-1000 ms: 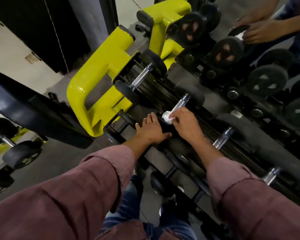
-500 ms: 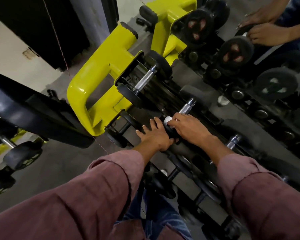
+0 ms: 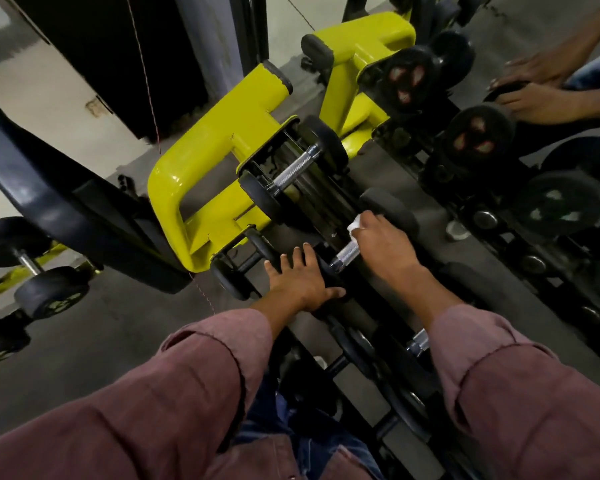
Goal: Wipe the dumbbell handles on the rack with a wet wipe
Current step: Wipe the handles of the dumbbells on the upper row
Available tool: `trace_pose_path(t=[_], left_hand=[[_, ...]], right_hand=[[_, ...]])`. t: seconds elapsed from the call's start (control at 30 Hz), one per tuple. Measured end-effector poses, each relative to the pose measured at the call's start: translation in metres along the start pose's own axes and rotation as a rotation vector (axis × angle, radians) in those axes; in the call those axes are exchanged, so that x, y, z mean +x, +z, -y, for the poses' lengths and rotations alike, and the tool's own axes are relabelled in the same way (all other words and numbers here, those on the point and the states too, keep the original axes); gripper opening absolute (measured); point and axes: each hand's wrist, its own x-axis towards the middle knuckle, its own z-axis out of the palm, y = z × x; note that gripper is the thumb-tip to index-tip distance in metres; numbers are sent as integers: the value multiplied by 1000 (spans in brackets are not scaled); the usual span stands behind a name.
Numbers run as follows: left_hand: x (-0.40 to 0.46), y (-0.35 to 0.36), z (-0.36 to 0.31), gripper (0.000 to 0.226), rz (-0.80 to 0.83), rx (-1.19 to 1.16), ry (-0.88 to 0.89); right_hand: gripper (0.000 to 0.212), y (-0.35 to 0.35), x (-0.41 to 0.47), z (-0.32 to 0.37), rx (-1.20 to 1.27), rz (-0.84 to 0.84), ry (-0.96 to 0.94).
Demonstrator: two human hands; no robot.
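A yellow and black rack [image 3: 201, 174] holds several black dumbbells with knurled steel handles. My right hand [image 3: 381, 247] grips a white wet wipe [image 3: 354, 225] around the far end of one steel handle [image 3: 344, 257]; the near end of that handle shows bare. My left hand [image 3: 300, 282] rests flat, fingers spread, on the near black head of the same dumbbell. Another dumbbell handle [image 3: 293, 171] lies untouched just beyond, at the rack's end.
A mirror behind the rack reflects the dumbbell heads [image 3: 475, 140] and two hands [image 3: 534, 98] at the top right. A dark bench pad [image 3: 66, 216] slants across the left. More dumbbells [image 3: 35, 271] lie on the floor at far left.
My right hand has slid with the wipe from the near end of the handle up to its far end, baring the near steel. My left hand stays on the dumbbell head.
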Motion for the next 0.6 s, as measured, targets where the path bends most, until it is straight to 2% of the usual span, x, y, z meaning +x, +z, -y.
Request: trace_pose_path(t=[0.13,0.23,0.37,0.43,0.53,0.6], left_hand=[[1,1,-1,124,-7,11,-3],[2,2,0,124,-14,30,6],[1,-1,0,125,2,58,8],[-1,-3,-1,125,7,75,8],[-2,-5,-1,125,15,63,12],[-1,-6,0,125,23,61,11]], right_hand=[[27,10,-12,20,89,43,-189],[29,18,-20,28,127,-28,-206],[35,33,-24,13,163,-156,9],[28,31,-27,9,357,-218,197],[37,29,-26,16,420,-337,315],[39,26,-25,25,435,-343,412]])
